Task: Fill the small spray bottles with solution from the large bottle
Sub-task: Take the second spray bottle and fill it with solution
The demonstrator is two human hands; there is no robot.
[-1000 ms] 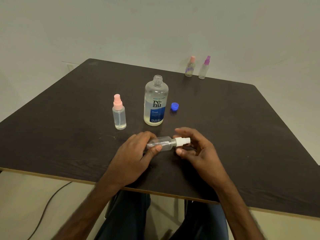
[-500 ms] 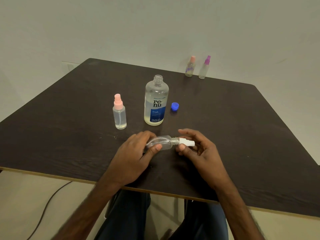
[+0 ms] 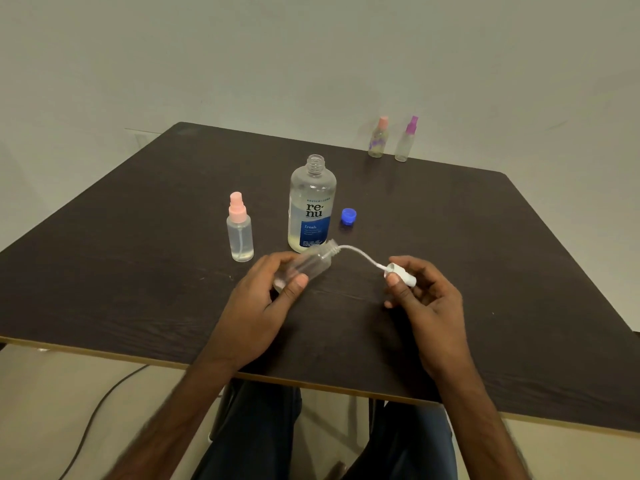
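Note:
My left hand (image 3: 263, 299) grips a small clear spray bottle (image 3: 306, 265), tilted with its open neck pointing up and right. My right hand (image 3: 426, 296) pinches the white spray head (image 3: 401, 274), pulled clear of the neck. Its thin dip tube (image 3: 360, 253) curves back with its tip still at the bottle mouth. Behind stands the large solution bottle (image 3: 311, 206), uncapped, partly filled with pale liquid. Its blue cap (image 3: 348, 216) lies just to the right.
A pink-topped spray bottle (image 3: 239, 233) stands left of the large bottle. Two more small spray bottles, pink-topped (image 3: 378, 138) and purple-topped (image 3: 407, 140), stand at the far edge of the dark table (image 3: 485, 271). A cable (image 3: 100, 407) runs across the floor.
The right hand has unscrewed the white spray head and drawn it out to the right, exposing the dip tube. The left hand has tilted the small bottle's neck upward.

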